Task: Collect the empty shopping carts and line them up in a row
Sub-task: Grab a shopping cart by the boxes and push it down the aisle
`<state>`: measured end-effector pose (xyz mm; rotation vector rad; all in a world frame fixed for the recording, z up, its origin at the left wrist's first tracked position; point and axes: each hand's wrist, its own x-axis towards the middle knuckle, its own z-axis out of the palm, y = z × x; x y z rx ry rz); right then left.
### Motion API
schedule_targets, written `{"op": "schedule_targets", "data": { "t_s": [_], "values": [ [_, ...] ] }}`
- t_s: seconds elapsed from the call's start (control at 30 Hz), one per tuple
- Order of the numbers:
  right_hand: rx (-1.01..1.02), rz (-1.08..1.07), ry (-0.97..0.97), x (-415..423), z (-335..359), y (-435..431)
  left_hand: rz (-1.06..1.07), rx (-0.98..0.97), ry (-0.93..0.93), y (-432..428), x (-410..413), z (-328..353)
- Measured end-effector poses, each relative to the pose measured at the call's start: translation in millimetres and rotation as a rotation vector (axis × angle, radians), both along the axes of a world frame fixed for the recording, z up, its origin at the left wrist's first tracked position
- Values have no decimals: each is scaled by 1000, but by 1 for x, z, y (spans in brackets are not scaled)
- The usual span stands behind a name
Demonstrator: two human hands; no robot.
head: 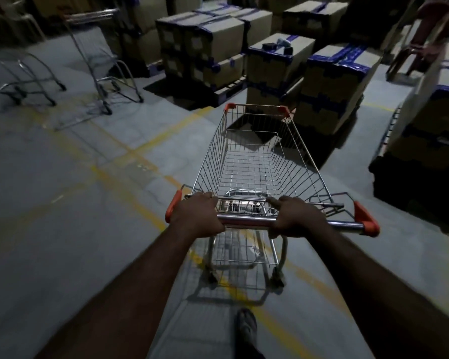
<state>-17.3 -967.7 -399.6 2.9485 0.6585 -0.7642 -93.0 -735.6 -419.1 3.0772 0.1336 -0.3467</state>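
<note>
Dim storeroom, head view. Cart at centre frame, on floor just ahead of the person. Wire basket empty, orange corner caps, nose pointing at boxes.

L hand grasps bar near its left orange end, fingers wrapped over the top. R hand grasps same bar right of centre, fingers wrapped round, one digit sticking fwd toward the basket. Both arms stretched out straight. Right end of bar is bare past R hand.

Foot on floor behind the cart, between the arms, blurred.

Yellow lines cross the floor under and left of the cart; cart's rear wheels sit on one.

2nd cart upper left, well apart from held cart, empty, blurred, standing near box stacks. 3rd cart further left, beside the 2nd, not touching it as far as visible; only its low frame and wheels can be made out.

Boxes w/ blue tape stacked in rows across top and right side, some on a pallet. Small dark items on one box top, can't tell what. Red chairs stacked top right.
</note>
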Motion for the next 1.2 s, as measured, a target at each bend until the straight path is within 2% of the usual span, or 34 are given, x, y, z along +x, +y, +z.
{"op": "schedule_targets", "data": {
  "t_s": [0.7, 0.97, 1.2],
  "values": [
    [-61, 279, 7, 235, 4, 249, 275, 1, -5, 206, 163, 7],
    [-7, 208, 0, 272, -2, 394, 240, -19, -39, 368, 215, 2],
    [9, 114, -9, 288, -1, 527, 138, -30, 12, 515, 261, 7]
  ]
}}
